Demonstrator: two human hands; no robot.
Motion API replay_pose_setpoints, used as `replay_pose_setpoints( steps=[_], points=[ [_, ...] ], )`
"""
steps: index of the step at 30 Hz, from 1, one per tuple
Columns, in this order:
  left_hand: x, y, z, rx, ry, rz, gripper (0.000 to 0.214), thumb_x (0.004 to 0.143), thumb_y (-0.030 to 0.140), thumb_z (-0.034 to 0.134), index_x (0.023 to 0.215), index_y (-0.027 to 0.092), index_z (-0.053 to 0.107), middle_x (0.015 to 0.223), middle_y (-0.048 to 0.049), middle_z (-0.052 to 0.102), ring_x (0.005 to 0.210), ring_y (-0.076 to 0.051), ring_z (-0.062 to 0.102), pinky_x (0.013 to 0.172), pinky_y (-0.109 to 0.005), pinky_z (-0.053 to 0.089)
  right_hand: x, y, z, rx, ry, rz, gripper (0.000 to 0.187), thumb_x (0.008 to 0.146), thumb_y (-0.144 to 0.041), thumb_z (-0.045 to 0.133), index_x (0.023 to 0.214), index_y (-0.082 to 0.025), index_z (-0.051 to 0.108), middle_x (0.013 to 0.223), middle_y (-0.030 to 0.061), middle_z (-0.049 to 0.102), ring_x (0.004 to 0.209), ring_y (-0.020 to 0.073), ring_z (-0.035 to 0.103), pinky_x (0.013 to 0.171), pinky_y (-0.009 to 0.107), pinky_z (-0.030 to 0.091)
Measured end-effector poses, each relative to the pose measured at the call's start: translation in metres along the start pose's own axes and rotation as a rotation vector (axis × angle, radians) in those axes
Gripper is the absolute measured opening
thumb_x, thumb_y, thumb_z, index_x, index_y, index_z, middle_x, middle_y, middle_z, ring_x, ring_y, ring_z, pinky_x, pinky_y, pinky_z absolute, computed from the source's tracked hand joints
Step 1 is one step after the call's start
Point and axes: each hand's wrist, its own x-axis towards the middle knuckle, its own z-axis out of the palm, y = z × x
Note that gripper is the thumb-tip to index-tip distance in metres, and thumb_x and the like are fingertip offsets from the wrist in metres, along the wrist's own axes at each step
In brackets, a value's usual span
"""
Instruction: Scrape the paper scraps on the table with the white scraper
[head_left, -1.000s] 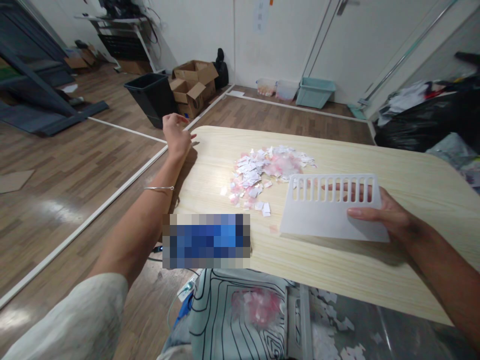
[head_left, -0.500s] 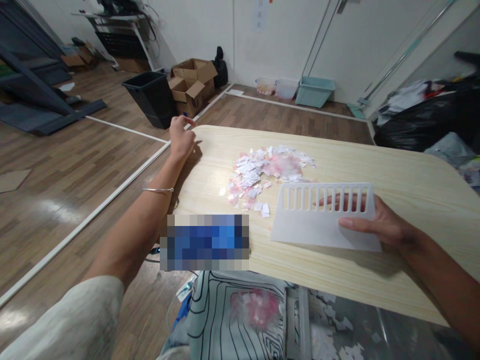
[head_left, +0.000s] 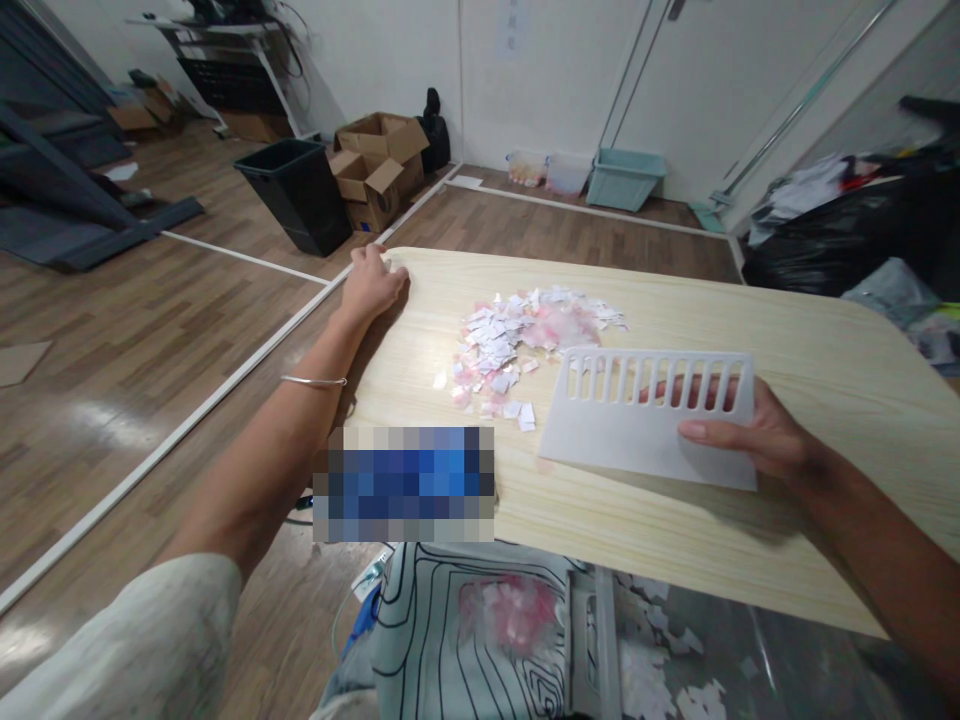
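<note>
Currently my right hand (head_left: 780,430) grips the white plate (head_left: 615,425) by its right end, thumb across the near face, fingers behind and visible through the slots. I have the plate tilted over the table (head_left: 832,370), just right of the pink and white scraps (head_left: 495,345); I can't tell whether its lower edge touches. My left hand (head_left: 373,285) is at the far left corner, fingers curled, and I can't tell whether it holds anything. Below the near edge, a patterned cloth (head_left: 416,620) bears a pinkish clump (head_left: 514,612).
</note>
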Motion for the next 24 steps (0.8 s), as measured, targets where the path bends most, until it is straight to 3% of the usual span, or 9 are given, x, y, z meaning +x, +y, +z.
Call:
replay_pose_setpoints(
  steps=[6,11,14,20,24],
  points=[
    [-0.003,0.003,-0.002,0.076,-0.034,-0.008,0.069,0.095,0.046,0.049,0.155,0.014,0.05,0.148,-0.0282,0.054,0.141,-0.044,0.053,0.119,-0.057,0.04,-0.008,0.004,0.008,0.021,-0.132,-0.046,0.032,0.074,-0.044,0.092,0.102,-0.03,0.087,0.099,0.0067,0.086,0.081,0.0255,0.082,0.067,0.03,0.067],
    [-0.006,0.005,-0.003,0.129,-0.062,0.007,0.074,0.096,0.052,0.045,0.16,0.016,0.047,0.149,-0.0272,0.054,0.145,-0.044,0.049,0.119,-0.057,0.04,-0.012,-0.006,0.017,0.1,0.073,-0.022,0.03,0.064,-0.039,0.098,0.092,-0.034,0.088,0.094,0.0032,0.087,0.082,0.0249,0.083,0.072,0.029,0.068],
    [-0.006,0.004,-0.003,0.156,-0.064,0.027,0.073,0.097,0.052,0.04,0.159,0.013,0.047,0.149,-0.0281,0.054,0.144,-0.043,0.05,0.12,-0.056,0.039,-0.012,-0.008,0.024,0.16,0.177,-0.04,0.032,0.061,-0.047,0.099,0.088,-0.033,0.088,0.094,0.0048,0.087,0.084,0.029,0.084,0.072,0.035,0.07],
    [-0.003,-0.002,0.0,0.07,-0.028,0.03,0.063,0.095,0.052,0.049,0.147,0.018,0.056,0.139,-0.0255,0.057,0.138,-0.043,0.055,0.117,-0.055,0.042,-0.019,0.002,0.028,0.172,0.09,-0.047,0.035,0.075,-0.052,0.092,0.105,-0.035,0.088,0.11,0.0077,0.086,0.097,0.0352,0.083,0.079,0.046,0.071],
    [-0.001,-0.002,0.001,-0.018,0.001,0.022,0.058,0.093,0.05,0.056,0.142,0.018,0.056,0.135,-0.0243,0.059,0.139,-0.044,0.054,0.116,-0.055,0.043,-0.022,0.003,0.031,0.163,0.067,-0.079,0.029,0.076,-0.054,0.091,0.099,-0.036,0.088,0.109,0.0074,0.086,0.095,0.0341,0.083,0.084,0.047,0.07]
  ],
)
